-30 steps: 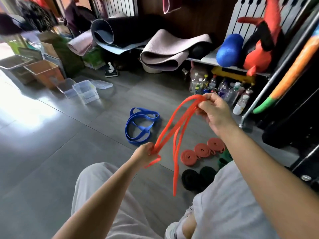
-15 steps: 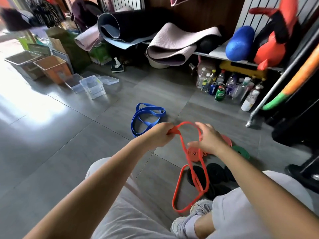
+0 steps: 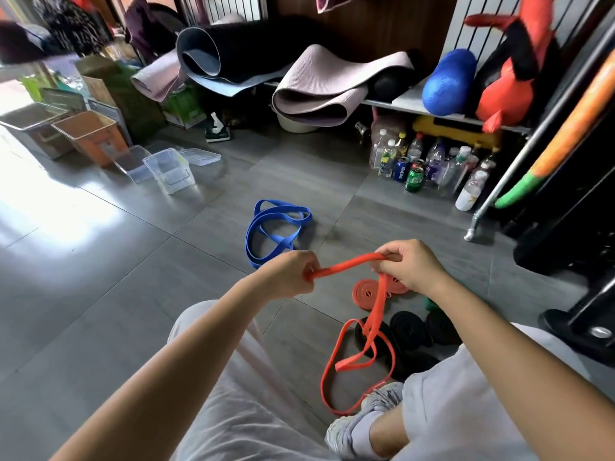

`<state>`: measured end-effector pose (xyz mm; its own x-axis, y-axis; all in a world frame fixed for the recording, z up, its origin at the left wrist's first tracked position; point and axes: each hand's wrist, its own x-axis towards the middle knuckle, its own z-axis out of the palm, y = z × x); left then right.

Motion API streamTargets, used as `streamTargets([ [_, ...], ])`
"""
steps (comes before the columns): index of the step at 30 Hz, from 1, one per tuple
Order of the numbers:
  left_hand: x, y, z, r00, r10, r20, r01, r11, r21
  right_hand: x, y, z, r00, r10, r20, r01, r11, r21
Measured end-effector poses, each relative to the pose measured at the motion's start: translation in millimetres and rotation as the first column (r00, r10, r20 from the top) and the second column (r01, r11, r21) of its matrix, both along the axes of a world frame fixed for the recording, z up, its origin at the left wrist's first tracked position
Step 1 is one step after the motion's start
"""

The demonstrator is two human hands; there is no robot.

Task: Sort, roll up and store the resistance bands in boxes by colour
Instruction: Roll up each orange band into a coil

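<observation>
Orange band pinched taut btwn both hands: left hand fingers clamped, right hand fingers pinching.

Orange band: matt, rubbery strap
Blue band: smooth, rubbery, slight sheen
Floor tiles: grey, glossy, glare reflected
Storage boxes: clear plastic
Yoga mat: ribbed, matt
Trousers: pale cloth

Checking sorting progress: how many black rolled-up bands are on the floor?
3 visible, in a row by the person's right knee: one under the loose orange band, one in the middle, one rightmost. The leg may hide more.
</observation>
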<state>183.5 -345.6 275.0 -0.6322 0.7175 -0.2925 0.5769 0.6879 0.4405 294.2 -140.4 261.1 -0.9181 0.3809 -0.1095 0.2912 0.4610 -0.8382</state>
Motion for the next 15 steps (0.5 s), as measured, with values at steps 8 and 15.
streamTargets([
  [8,-5.1,-9.7,16.2,0.926,0.163,0.341,-0.277,0.907,0.318,13.5,18.0,-21.7,0.967,-0.091,0.24,0.046,0.981,0.187],
  [15,7.4,14.6,38.7,0.898,0.038,0.439,-0.243,0.874,0.422,10.3,-7.9,-9.1,0.978,0.123,0.168,-0.125,0.992,0.006],
])
